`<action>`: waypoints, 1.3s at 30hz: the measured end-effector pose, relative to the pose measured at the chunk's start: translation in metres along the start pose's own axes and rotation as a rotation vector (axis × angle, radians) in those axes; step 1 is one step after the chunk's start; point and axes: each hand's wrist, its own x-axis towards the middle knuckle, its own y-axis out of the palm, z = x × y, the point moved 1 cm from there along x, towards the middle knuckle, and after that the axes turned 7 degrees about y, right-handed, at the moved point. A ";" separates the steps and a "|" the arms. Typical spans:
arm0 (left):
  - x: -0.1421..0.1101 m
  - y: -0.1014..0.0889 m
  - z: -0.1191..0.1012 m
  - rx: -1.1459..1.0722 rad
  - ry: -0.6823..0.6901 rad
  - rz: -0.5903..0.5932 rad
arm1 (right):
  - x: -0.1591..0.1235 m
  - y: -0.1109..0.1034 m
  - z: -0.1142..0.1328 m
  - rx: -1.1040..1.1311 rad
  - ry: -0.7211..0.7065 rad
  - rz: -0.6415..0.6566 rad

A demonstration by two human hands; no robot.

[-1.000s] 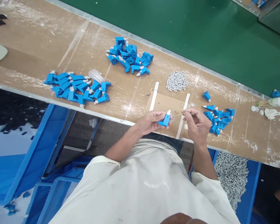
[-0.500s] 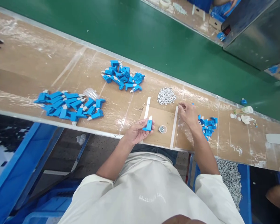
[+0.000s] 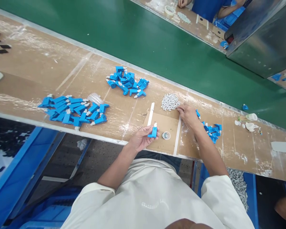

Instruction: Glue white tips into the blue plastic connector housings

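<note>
My left hand (image 3: 140,138) is closed around a blue plastic part (image 3: 153,132) with a white tip pointing up, held over the cardboard near the table's front edge. Beside it stands a small clear cup (image 3: 166,135) with a few shiny metal bits inside. My right hand (image 3: 187,114) has its fingertips pinched together at the right edge of a pile of small grey pieces (image 3: 169,101). Whatever lies between those fingertips is too small to make out. A cardboard sheet (image 3: 168,122) with white strips along both sides lies between the hands.
Blue parts with white tips lie in heaps at the left (image 3: 72,109), at the back (image 3: 127,81) and a smaller heap at the right (image 3: 212,131). Beyond the table runs a green belt (image 3: 145,47). A co-worker's arm (image 3: 226,12) shows across it.
My right hand has moved left and its fingertips have come to the grey pile's edge. My left hand still holds the blue part, now turned slightly.
</note>
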 end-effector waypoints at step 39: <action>0.006 0.054 -0.004 0.255 0.181 0.154 | -0.111 -0.034 0.088 1.342 0.208 0.155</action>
